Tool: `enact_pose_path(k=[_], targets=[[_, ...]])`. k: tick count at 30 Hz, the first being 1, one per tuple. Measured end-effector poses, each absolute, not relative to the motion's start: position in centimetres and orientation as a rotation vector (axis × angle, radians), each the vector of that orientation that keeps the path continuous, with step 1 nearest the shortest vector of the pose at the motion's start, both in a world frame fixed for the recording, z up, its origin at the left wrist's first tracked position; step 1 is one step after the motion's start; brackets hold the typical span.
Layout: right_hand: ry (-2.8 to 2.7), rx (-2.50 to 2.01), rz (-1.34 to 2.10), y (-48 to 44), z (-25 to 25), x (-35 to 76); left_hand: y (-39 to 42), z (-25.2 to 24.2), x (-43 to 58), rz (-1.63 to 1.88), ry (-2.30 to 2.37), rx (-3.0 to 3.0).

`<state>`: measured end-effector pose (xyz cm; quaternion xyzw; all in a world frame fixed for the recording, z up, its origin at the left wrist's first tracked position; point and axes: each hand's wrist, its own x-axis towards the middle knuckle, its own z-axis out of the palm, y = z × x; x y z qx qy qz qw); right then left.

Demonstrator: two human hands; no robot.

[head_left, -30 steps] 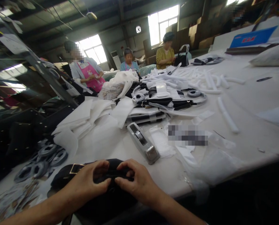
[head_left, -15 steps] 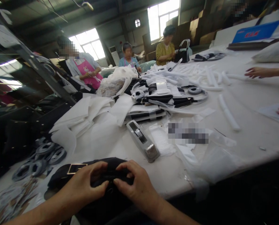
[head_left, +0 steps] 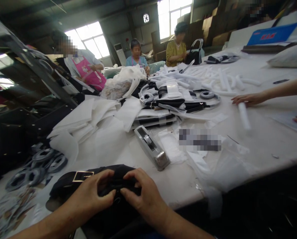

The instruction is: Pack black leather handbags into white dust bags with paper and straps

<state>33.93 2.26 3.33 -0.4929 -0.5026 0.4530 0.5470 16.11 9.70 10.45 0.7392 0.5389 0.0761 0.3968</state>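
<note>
A black bag (head_left: 63,186) with a gold rectangular buckle (head_left: 83,176) lies at the near edge of the table, its lower part lost in shadow. My left hand (head_left: 98,189) is closed on the bag's upper edge, thumb below and fingers over the top. Close beside it, my right hand (head_left: 142,191) pinches the same black edge from the right. Both thumb tips almost meet at the middle, where a small shiny bit of metal shows. Just beyond the hands stands a grey tape dispenser (head_left: 152,147).
White foam sheets (head_left: 76,116) spread at the left, above coiled grey straps (head_left: 42,159). Wrapped black bags and white tubes (head_left: 173,79) are heaped at centre. At the right, a co-worker's hand (head_left: 250,98) is on a white tube (head_left: 244,116). Several people stand behind the table.
The co-worker's hand at the right has reached leftward onto a white tube, which has shifted slightly. My hands keep their grip on the bag almost unchanged.
</note>
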Motion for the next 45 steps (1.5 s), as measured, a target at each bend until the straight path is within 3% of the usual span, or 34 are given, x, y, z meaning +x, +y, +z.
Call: enact_pose_path(k=[11, 27, 32, 40, 43, 45], targets=[[-1.226, -1.220, 1.278, 2.8, 4.6, 34.8, 10.0, 10.7, 15.0, 0.111, 1.210, 1.820], [-1.266, -1.271, 1.165, 3.6, 3.6, 34.6, 10.4, 9.7, 15.7, 0.129, 1.227, 1.936], [-1.346, -1.222, 1.184, 4.1, 4.1, 37.2, 10.7, 12.0, 16.0, 0.131, 1.137, 1.885], [-1.492, -1.370, 0.773, 2.8, 4.9, 38.8, 8.2, 16.3, 9.8, 0.204, 1.306, 2.092], [-1.531, -1.291, 0.544, 2.7, 7.6, 37.3, 8.1, 19.2, 8.8, 0.284, 1.312, 2.060], [-1.668, -1.113, 0.582, 2.7, 10.7, 35.5, 8.0, 21.3, 9.0, 0.372, 1.271, 2.063]])
